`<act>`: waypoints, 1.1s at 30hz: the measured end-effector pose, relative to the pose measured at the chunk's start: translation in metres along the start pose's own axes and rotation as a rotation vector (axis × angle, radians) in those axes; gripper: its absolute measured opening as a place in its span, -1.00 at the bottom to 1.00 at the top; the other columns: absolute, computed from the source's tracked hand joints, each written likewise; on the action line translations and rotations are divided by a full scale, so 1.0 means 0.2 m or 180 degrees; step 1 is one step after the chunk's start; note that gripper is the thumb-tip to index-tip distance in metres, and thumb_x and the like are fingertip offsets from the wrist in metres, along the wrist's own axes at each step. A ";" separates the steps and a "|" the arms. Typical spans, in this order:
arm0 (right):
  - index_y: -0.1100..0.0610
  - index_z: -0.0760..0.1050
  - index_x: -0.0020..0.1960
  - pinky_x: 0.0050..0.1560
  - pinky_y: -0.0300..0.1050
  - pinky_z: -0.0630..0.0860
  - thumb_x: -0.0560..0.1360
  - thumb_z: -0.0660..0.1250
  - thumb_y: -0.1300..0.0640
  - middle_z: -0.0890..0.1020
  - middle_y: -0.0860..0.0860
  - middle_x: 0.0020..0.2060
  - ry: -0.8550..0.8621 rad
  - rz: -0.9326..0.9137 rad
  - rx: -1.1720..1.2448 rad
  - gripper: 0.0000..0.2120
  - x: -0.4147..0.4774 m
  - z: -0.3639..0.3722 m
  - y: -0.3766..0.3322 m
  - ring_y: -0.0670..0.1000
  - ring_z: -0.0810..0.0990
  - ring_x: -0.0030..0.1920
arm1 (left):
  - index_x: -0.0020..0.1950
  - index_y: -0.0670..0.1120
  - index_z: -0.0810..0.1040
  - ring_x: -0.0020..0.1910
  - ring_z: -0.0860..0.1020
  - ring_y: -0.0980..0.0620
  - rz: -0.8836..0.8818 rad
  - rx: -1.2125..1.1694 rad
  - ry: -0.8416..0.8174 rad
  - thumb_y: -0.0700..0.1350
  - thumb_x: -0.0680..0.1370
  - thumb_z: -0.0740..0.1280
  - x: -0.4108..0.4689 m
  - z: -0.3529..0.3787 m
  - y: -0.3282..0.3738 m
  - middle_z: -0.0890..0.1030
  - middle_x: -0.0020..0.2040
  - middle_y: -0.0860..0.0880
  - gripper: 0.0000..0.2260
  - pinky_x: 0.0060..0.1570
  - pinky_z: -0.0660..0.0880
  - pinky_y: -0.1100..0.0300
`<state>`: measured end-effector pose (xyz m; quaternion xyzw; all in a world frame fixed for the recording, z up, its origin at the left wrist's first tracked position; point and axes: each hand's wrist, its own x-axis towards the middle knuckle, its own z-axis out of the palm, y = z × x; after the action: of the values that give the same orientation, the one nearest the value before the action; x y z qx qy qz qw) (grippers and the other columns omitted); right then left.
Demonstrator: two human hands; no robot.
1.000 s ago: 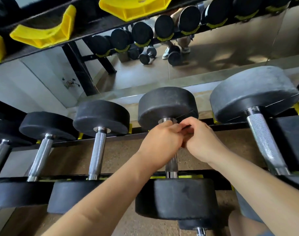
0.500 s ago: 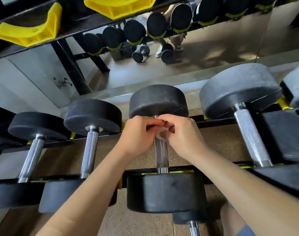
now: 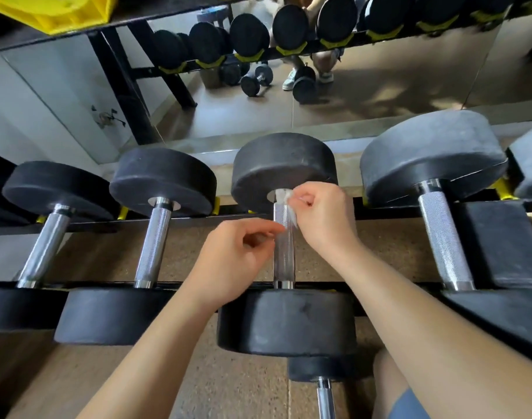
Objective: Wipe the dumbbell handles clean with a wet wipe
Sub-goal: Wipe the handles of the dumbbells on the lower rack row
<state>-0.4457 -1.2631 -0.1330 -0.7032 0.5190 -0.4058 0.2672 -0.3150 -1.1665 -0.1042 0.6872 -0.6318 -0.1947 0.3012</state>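
A row of black dumbbells lies on a rack. The middle dumbbell [image 3: 284, 170] has a knurled chrome handle [image 3: 283, 255]. My right hand [image 3: 322, 219] pinches a small white wet wipe [image 3: 284, 197] against the top of that handle, just under the far weight head. My left hand [image 3: 234, 261] sits just left of the handle at mid-height, fingers loosely curled, fingertips close to the metal, holding nothing that I can see. Most of the handle below the wipe is bare.
Neighbouring dumbbells lie to the left [image 3: 154, 243] and right [image 3: 443, 240] on the black rack rails [image 3: 86, 285]. A mirror [image 3: 379, 86] behind reflects the rack and floor dumbbells. Another handle [image 3: 325, 397] shows on a lower tier. Yellow cradles [image 3: 56, 10] sit on the upper shelf.
Both hands were together at the top of the handle. My left hand has let go and dropped lower and to the left; my right hand keeps the wipe at the top.
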 end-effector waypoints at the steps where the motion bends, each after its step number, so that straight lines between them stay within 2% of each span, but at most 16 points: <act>1: 0.02 0.60 -0.15 -0.34 -0.27 0.40 0.53 0.35 0.10 0.63 -0.06 -0.35 -0.0025 0.0113 0.0038 -0.89 -0.02 0.01 0.00 -0.06 0.59 -0.30 | 0.00 0.07 0.69 -0.26 0.55 0.24 -0.0070 0.0053 -0.0009 -0.22 0.51 0.37 -0.04 0.00 -0.01 0.64 -0.23 0.17 -0.78 -0.13 0.46 0.39; 2: 0.02 0.59 -0.12 -0.34 -0.30 0.43 0.53 0.36 0.11 0.63 -0.06 -0.33 -0.0116 0.0179 0.0008 -0.93 -0.05 0.01 0.02 -0.08 0.60 -0.30 | -0.04 0.09 0.69 -0.29 0.52 0.25 -0.0174 0.0118 -0.0018 -0.21 0.50 0.36 -0.07 0.01 -0.02 0.62 -0.27 0.19 -0.79 -0.20 0.40 0.45; 4: 0.03 0.59 -0.14 -0.31 -0.23 0.51 0.52 0.36 0.16 0.62 -0.06 -0.28 -0.0502 0.0370 -0.0242 -0.92 -0.13 -0.01 0.04 -0.06 0.59 -0.26 | -0.10 0.12 0.69 -0.28 0.52 0.25 -0.0336 0.0086 0.0008 -0.20 0.50 0.36 -0.12 0.00 -0.03 0.61 -0.29 0.22 -0.78 -0.27 0.35 0.48; 6: 0.08 0.59 -0.22 -0.31 -0.20 0.49 0.48 0.33 0.26 0.60 -0.02 -0.26 -0.1161 0.0590 -0.0614 -0.85 -0.19 -0.04 0.04 -0.01 0.56 -0.22 | -0.12 0.14 0.68 -0.20 0.54 0.23 -0.0361 0.0145 0.0155 -0.17 0.50 0.36 -0.16 -0.01 -0.02 0.63 -0.22 0.22 -0.80 -0.21 0.38 0.46; 8: 0.08 0.60 -0.26 -0.32 -0.20 0.48 0.47 0.32 0.28 0.61 0.01 -0.26 -0.1475 0.0689 -0.0701 -0.81 -0.20 -0.07 0.03 0.00 0.57 -0.23 | -0.11 0.13 0.67 -0.16 0.55 0.20 -0.0303 0.0318 0.0349 -0.17 0.50 0.34 -0.19 0.00 -0.01 0.63 -0.17 0.18 -0.80 -0.13 0.43 0.37; 11: 0.00 0.60 -0.30 -0.26 -0.15 0.61 0.46 0.43 0.16 0.65 -0.04 -0.37 -0.1246 0.0754 -0.0104 -0.83 -0.18 -0.12 -0.01 -0.07 0.64 -0.37 | -0.10 0.07 0.65 -0.20 0.54 0.12 -0.0253 0.0473 0.0620 -0.21 0.52 0.29 -0.21 0.02 0.00 0.61 -0.19 0.15 -0.79 -0.17 0.45 0.18; 14: -0.03 0.64 -0.24 -0.23 -0.20 0.56 0.43 0.49 0.10 0.62 -0.13 -0.42 -0.0748 0.0316 0.0182 -0.91 -0.13 -0.11 -0.04 -0.15 0.59 -0.41 | -0.12 0.03 0.63 -0.22 0.52 0.03 -0.0283 0.0539 0.0678 -0.20 0.51 0.24 -0.21 0.04 0.01 0.57 -0.24 0.13 -0.80 -0.20 0.43 0.12; 16: -0.02 0.65 -0.27 -0.24 -0.18 0.55 0.41 0.50 0.10 0.60 -0.15 -0.45 -0.0964 0.0072 -0.0101 -0.90 -0.13 -0.11 -0.03 -0.16 0.57 -0.40 | -0.14 0.03 0.62 -0.21 0.52 0.04 -0.0301 0.0492 0.0699 -0.12 0.47 0.18 -0.22 0.04 0.01 0.58 -0.24 0.13 -0.78 -0.20 0.42 0.12; 19: -0.02 0.61 -0.37 -0.25 -0.14 0.59 0.40 0.49 0.12 0.60 -0.11 -0.48 -0.1727 0.0053 -0.0526 -0.81 -0.15 -0.16 -0.04 -0.15 0.57 -0.42 | -0.15 0.05 0.62 -0.21 0.53 0.04 -0.0362 0.0465 0.0747 -0.07 0.43 0.14 -0.22 0.04 0.00 0.60 -0.23 0.11 -0.75 -0.20 0.43 0.12; 20: -0.02 0.63 -0.36 -0.26 -0.16 0.57 0.41 0.47 0.13 0.62 -0.10 -0.47 -0.1738 -0.0010 -0.0523 -0.82 -0.14 -0.16 -0.05 -0.16 0.57 -0.41 | -0.16 0.05 0.62 -0.21 0.53 0.04 -0.0382 0.0463 0.0754 -0.08 0.43 0.15 -0.22 0.04 0.01 0.60 -0.23 0.12 -0.76 -0.21 0.43 0.13; 23: -0.01 0.70 -0.21 -0.21 -0.24 0.50 0.43 0.44 0.13 0.67 -0.09 -0.27 -0.1146 -0.0230 -0.0465 -0.91 -0.05 -0.12 -0.09 -0.11 0.61 -0.22 | -0.18 0.03 0.62 -0.22 0.52 0.05 -0.0408 0.0495 0.0787 -0.11 0.45 0.18 -0.23 0.04 0.01 0.59 -0.24 0.13 -0.79 -0.23 0.39 0.16; 24: -0.04 0.69 -0.24 -0.21 -0.22 0.47 0.43 0.43 0.14 0.65 -0.09 -0.25 -0.1216 -0.0319 -0.0550 -0.87 -0.05 -0.11 -0.10 -0.08 0.60 -0.20 | -0.18 0.03 0.62 -0.22 0.52 0.04 -0.0432 0.0509 0.0789 -0.12 0.46 0.19 -0.23 0.03 0.01 0.59 -0.24 0.13 -0.80 -0.23 0.37 0.16; 26: -0.11 0.61 -0.39 -0.22 -0.21 0.45 0.41 0.40 0.16 0.59 -0.08 -0.32 -0.1845 -0.0561 -0.0936 -0.75 -0.08 -0.12 -0.10 -0.01 0.58 -0.22 | -0.17 0.03 0.62 -0.21 0.52 0.03 -0.0491 0.0505 0.0790 -0.16 0.48 0.25 -0.23 0.03 0.01 0.60 -0.22 0.11 -0.83 -0.21 0.38 0.15; 28: -0.05 0.64 -0.34 -0.23 -0.21 0.43 0.42 0.37 0.19 0.59 -0.06 -0.30 -0.2341 -0.0700 -0.1227 -0.78 -0.12 -0.13 -0.12 0.00 0.57 -0.21 | -0.17 0.03 0.61 -0.19 0.52 0.03 -0.0517 0.0528 0.0778 -0.17 0.48 0.26 -0.23 0.03 0.02 0.61 -0.21 0.10 -0.85 -0.18 0.41 0.12; 31: 0.04 0.71 -0.18 -0.09 -0.21 0.44 0.44 0.43 0.13 0.61 -0.14 -0.29 -0.1860 -0.0806 -0.1043 -0.92 -0.04 -0.09 -0.16 -0.08 0.54 -0.15 | -0.18 0.01 0.59 -0.17 0.53 0.01 -0.0520 0.0568 0.0704 -0.17 0.47 0.25 -0.24 0.02 0.03 0.61 -0.20 0.08 -0.85 -0.15 0.44 0.08; 33: -0.01 0.70 -0.22 -0.07 -0.19 0.46 0.43 0.44 0.15 0.53 -0.16 -0.34 -0.2138 -0.0897 -0.1121 -0.90 -0.04 -0.06 -0.18 -0.06 0.52 -0.16 | -0.18 0.01 0.59 -0.18 0.53 0.00 -0.0520 0.0543 0.0741 -0.15 0.47 0.24 -0.24 0.02 0.03 0.61 -0.21 0.07 -0.85 -0.15 0.45 0.06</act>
<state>-0.4388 -1.2438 -0.1001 -0.8960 0.3630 -0.0909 0.2391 -0.3283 -1.1195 -0.1087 0.7772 -0.5490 -0.0833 0.2961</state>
